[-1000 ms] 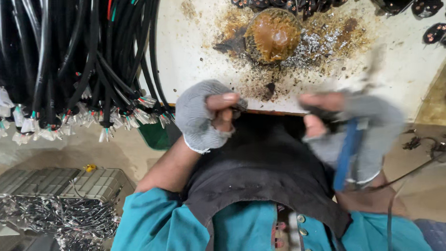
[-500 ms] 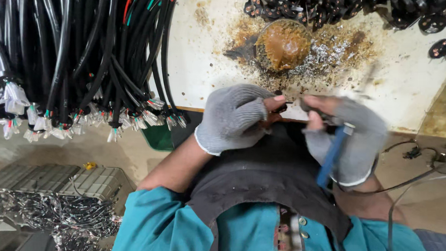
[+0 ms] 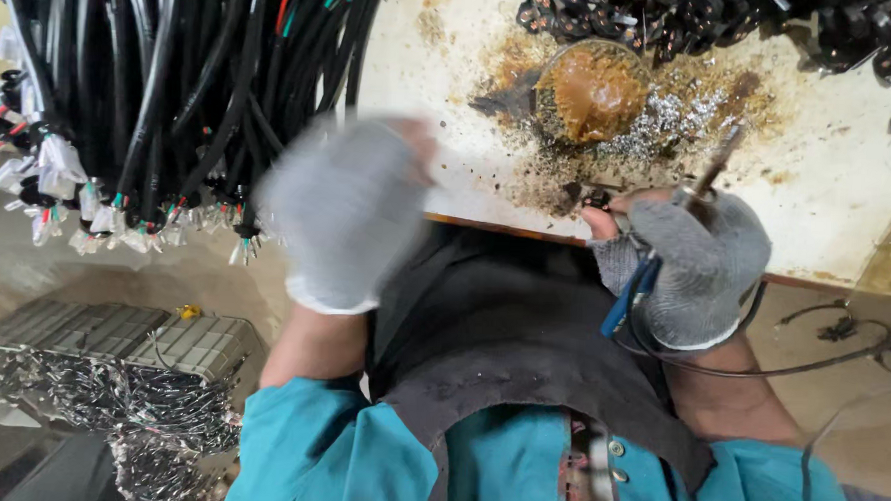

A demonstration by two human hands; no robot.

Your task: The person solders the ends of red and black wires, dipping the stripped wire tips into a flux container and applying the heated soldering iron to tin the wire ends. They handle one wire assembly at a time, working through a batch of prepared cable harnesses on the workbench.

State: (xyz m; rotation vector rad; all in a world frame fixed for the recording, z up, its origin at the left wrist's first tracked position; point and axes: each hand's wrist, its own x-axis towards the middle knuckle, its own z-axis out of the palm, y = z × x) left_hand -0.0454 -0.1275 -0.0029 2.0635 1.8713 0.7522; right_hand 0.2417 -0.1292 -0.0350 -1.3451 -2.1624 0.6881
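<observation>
My left hand (image 3: 342,211), in a grey fingerless glove, is blurred with motion above the bench's front edge, next to the hanging cable ends; nothing shows in it. My right hand (image 3: 690,266), gloved the same way, grips a soldering iron (image 3: 709,177) with a blue handle; its tip points up toward the flux. The right fingertips also pinch a small dark part (image 3: 598,200) at the bench edge. A round pot of brown flux (image 3: 593,87) sits just beyond, ringed by solder splatter.
A thick bundle of black cables (image 3: 153,77) with stripped coloured ends hangs at the left. Black plugs (image 3: 676,20) lie along the bench's far edge. A grey crate (image 3: 111,341) with wire pieces stands on the floor at lower left. The stained white bench (image 3: 849,188) carries it all.
My left hand has left the right hand and swung left toward the cable ends. The right hand has kept the iron and stays at the bench edge.
</observation>
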